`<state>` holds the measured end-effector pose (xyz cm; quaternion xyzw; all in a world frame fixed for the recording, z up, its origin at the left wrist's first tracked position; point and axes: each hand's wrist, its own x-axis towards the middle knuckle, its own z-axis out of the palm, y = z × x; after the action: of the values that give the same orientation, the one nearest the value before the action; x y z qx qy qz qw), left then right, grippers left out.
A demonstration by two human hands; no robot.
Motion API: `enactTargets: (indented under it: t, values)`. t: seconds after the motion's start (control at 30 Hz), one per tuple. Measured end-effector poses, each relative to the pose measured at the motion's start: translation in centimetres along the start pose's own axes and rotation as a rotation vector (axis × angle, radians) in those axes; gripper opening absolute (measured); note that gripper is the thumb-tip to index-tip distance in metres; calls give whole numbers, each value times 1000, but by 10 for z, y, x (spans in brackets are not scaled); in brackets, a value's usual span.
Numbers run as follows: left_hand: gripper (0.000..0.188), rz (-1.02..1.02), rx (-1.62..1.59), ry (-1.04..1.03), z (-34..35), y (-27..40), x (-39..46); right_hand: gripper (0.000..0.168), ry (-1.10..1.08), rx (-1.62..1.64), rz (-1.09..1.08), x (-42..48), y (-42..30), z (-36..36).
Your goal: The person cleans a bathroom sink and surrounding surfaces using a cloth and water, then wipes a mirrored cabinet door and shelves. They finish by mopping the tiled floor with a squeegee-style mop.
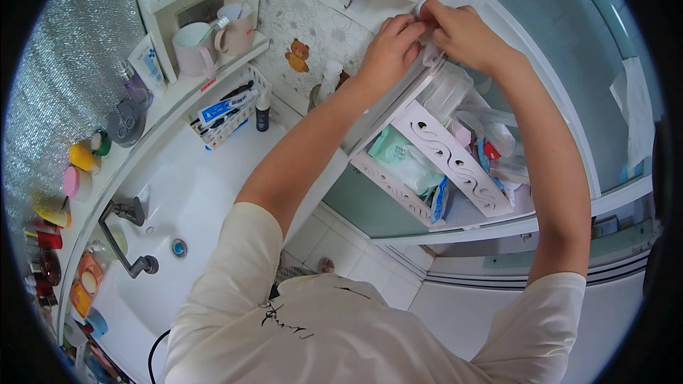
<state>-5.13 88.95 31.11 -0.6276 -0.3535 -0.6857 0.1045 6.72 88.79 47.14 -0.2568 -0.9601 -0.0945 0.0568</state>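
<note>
My left hand (392, 48) and my right hand (461, 32) meet at the top of a white storage unit, close to the wall. Between and just below their fingers shows a crumpled, whitish, translucent material (431, 54), which looks like thin plastic; both hands' fingertips are bent onto it. How much of it each hand holds is partly hidden by the fingers. Below my right hand, a white shelf basket with cut-out scrolls (453, 162) holds clear plastic containers (448, 90) and small packages. A green-and-white pack of towels (405, 160) lies in front of it.
At left is a white washbasin (203, 224) with a dark faucet (122, 224). A ledge above it bears bottles, scissors (126, 120) and mugs (195, 48). A basket of toothpaste (227, 106) stands on the basin's corner. Frosted glass doors (555, 64) stand at right; wall hooks (349, 2) are above.
</note>
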Motion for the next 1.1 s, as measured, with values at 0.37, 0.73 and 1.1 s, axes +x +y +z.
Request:
enactTargets:
  t: [0.37,0.73,1.1]
  values:
    - [44,190,354,-172,-1,-4,-1,26,609,25,-25,-55,-43,-14]
    - [34,-169,67,126,-60,27,-95,19,809,242,58,-159,-110,0]
    - [33,-840,20,1,-85,40,-262,19,329,848,247,-187,-164,89]
